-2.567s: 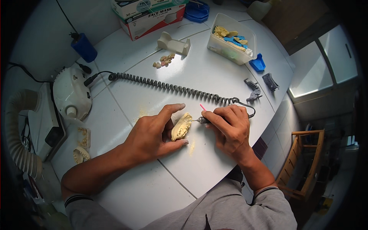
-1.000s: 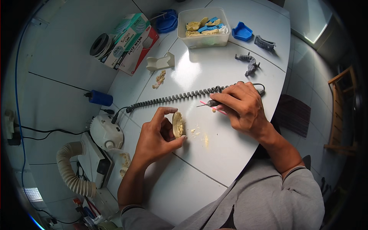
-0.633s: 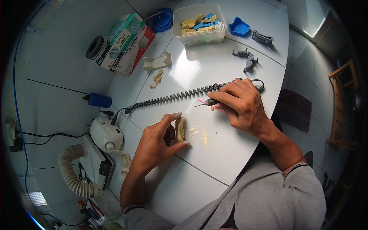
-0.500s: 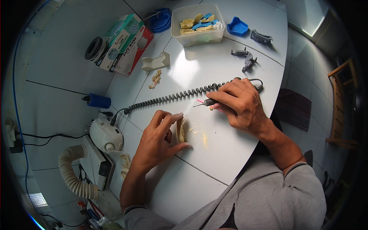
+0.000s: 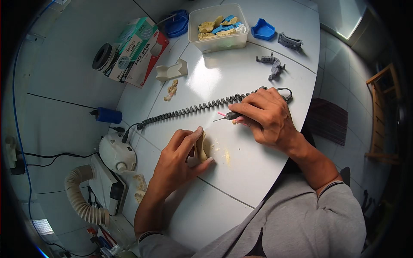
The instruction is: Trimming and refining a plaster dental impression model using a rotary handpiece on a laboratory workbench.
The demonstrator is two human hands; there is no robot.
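Observation:
Upright between the thumb and fingers of my left hand (image 5: 180, 157) is a pale yellow plaster dental model (image 5: 201, 148), its edge turned toward the right. My right hand (image 5: 269, 118) grips a dark rotary handpiece (image 5: 232, 115) like a pen. Its thin metal bur (image 5: 219, 118) points left, above the model and apart from it. Pink parts of a slim object (image 5: 221, 114) show beside the handpiece; most of it is hidden by my right hand. Yellow shavings and dust (image 5: 227, 157) lie on the white table right of the model.
A black coiled cord (image 5: 185, 111) crosses the table behind my hands. At the back stand a clear tub (image 5: 218, 45) of plaster pieces and a blue tray (image 5: 263, 30). Grey articulator-like parts (image 5: 273, 66) lie at right. A white machine (image 5: 117, 152) and a ribbed hose (image 5: 75, 193) are at left.
The plaster model has turned slightly in my left hand, and the thumb has shifted a little. My right hand keeps the handpiece in nearly the same place. The whole view has moved slightly.

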